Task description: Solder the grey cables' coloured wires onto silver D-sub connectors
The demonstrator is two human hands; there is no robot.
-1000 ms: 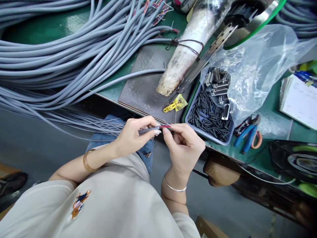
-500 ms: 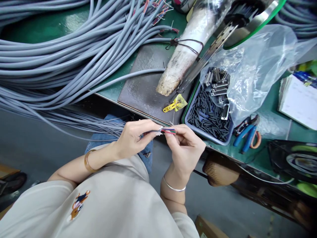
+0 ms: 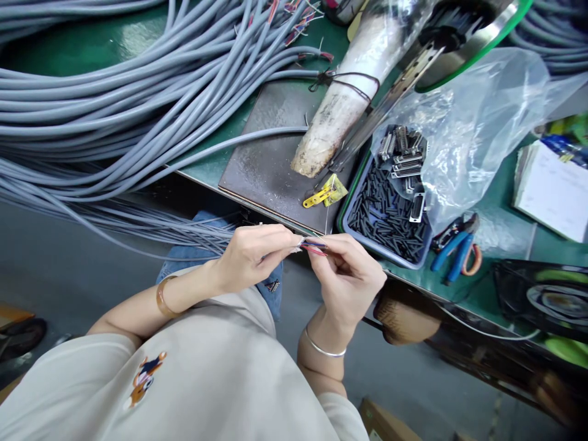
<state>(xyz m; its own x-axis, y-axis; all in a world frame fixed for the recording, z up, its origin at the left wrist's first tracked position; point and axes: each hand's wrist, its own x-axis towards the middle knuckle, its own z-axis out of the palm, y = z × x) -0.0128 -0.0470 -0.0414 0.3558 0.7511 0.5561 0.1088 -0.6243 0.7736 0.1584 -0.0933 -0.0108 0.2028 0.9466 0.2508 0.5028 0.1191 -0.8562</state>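
Note:
Near the bench's front edge, my left hand [image 3: 258, 254] is closed in a pinch around the end of a grey cable, where thin coloured wires [image 3: 313, 246] come out. My right hand [image 3: 348, 272] grips the free tips of those wires between thumb and fingers. Red and dark blue strands show in the gap between the hands, and a pale thread or bare strand sticks up beside them. The cable itself is mostly covered by my left hand. Just beyond my fingers, a yellow plastic clip [image 3: 316, 196] lies on a dark board [image 3: 257, 160].
Bundled grey cables [image 3: 138, 116] spread over the left. A blue tray [image 3: 418, 264] right of my hands holds black sleeves [image 3: 386, 220] and metal connectors [image 3: 408, 160]. Blue-handled pliers [image 3: 454, 251], a notepad [image 3: 551, 190] and a small fan [image 3: 546, 300] lie farther right. A white tube [image 3: 337, 116] leans over the board.
My right hand has shifted slightly right and its fingers have moved on the wires. The strands are spread differently, with a red one lower and apart. My left hand is almost still.

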